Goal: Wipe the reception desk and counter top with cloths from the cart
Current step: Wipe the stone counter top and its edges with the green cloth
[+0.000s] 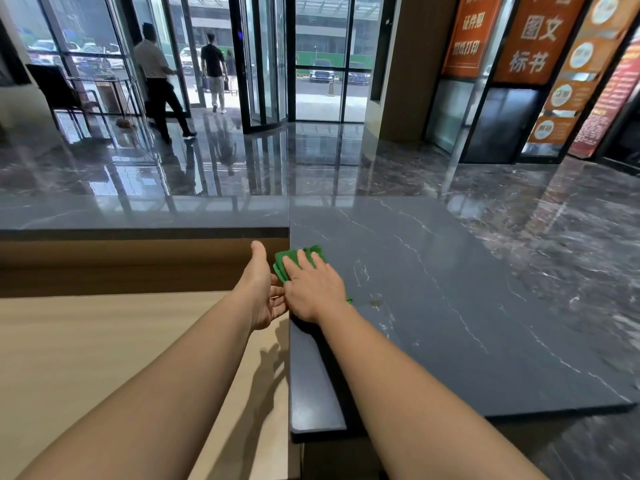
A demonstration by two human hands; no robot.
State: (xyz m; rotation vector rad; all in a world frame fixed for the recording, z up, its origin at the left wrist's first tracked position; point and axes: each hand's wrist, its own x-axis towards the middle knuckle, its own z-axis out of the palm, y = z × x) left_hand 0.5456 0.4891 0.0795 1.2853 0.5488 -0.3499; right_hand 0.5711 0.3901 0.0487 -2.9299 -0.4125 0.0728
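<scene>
The right hand (313, 289) lies palm down on a folded green cloth (289, 259), fingers straight and slightly spread, pressing it flat onto the dark veined stone counter top (450, 306). The hand does not curl round the cloth. The right forearm reaches in from the lower right and crosses the counter top's near-left corner, with the wrist about level with the hand.

The cloth sits at the left edge of the counter top, roughly midway along that edge. Its far part shows beyond the fingertips, one corner pokes out past the left edge, and a small green sliver shows just right of the wrist.

The left hand (265, 292) is just beside that left edge, above the light wooden desk (104, 341) that lies lower than the stone. It is wide open and holds nothing: the palm is turned toward the right hand, the thumb points up and away, and the fingers are relaxed and stretched toward the thumb side of the right hand. Whether they touch it or the cloth cannot be told. The left forearm runs straight in from the lower left corner.

A dark stone ledge (138, 216) runs along the far edge of the wooden desk and meets the counter top at its far-left corner. Beyond it lie a glossy marble floor (311, 161), glass entrance doors (322, 57) with two people (157, 74) walking near them, and orange banners (540, 36) on the right.
</scene>
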